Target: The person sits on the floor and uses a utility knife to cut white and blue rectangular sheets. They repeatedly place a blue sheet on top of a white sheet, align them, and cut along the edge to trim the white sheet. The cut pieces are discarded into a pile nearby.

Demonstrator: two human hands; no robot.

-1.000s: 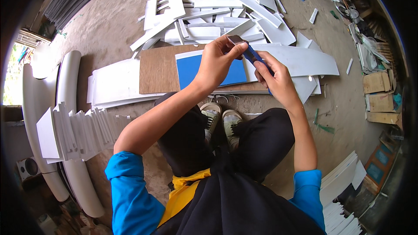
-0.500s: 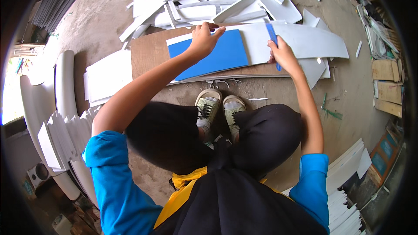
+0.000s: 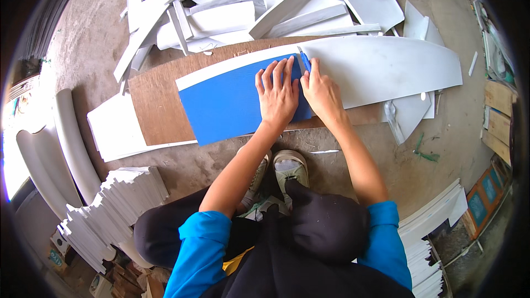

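A blue rectangular panel (image 3: 221, 105) lies on a long white sheet (image 3: 386, 66) with a curved far edge. Beneath both is a brown wooden board (image 3: 157, 105). My left hand (image 3: 279, 94) rests flat on the right part of the panel, its fingers spread and pointing away from me. Just to its right, my right hand (image 3: 323, 94) grips a blue utility knife (image 3: 305, 62). The knife's tip meets the white sheet near the panel's far right corner; whether it has gone into the sheet I cannot tell.
White offcuts (image 3: 265, 11) are heaped beyond the board. Stacked white strips (image 3: 113, 204) stand at my left beside white rolls (image 3: 72, 138). More stacked strips (image 3: 436, 215) sit at the lower right. My shoes (image 3: 290, 168) are close to the board's near edge.
Both hands have come together at the panel's right side; the left came down flat on it. The knife has moved left, down to the sheet. My view has shifted and my knees have moved.
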